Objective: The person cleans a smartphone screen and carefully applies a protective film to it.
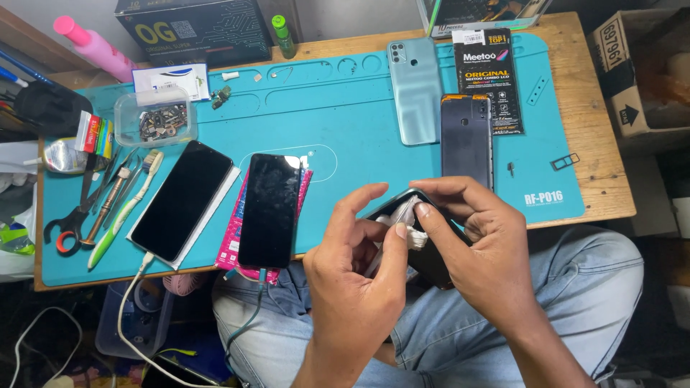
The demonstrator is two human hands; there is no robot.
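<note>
Over my lap, at the front edge of the teal work mat, my left hand and my right hand hold a dark phone between them. A small white wad of cloth or tissue is pinched against the phone's upper face by my left thumb and right fingers. Most of the phone is hidden by both hands.
On the mat lie two black-screened phones, both with cables plugged in, a pale green back cover, a dark phone frame and a black parts packet. Scissors, a toothbrush and hand tools sit at left beside a clear box of small parts.
</note>
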